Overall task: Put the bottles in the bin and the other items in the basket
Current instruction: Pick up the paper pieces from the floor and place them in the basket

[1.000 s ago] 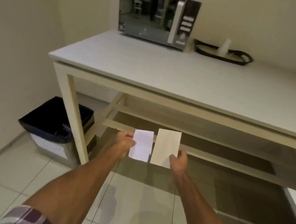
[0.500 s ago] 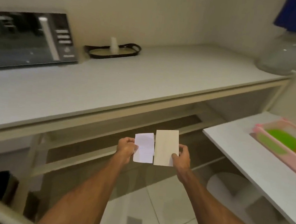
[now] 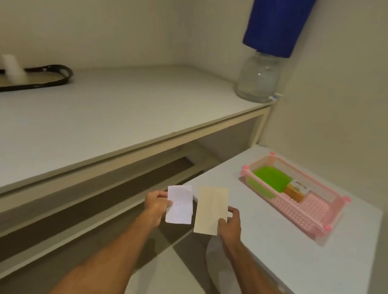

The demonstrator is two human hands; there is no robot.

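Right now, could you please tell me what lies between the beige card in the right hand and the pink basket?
Between the beige card and the pink basket, the head view shows only bare white tabletop.

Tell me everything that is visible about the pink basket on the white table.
The pink basket is shallow, rectangular, of perforated plastic, with round knobs at its corners and a green panel on its near wall. It sits flat on the white table. Inside lie a green item and an orange-brown box.
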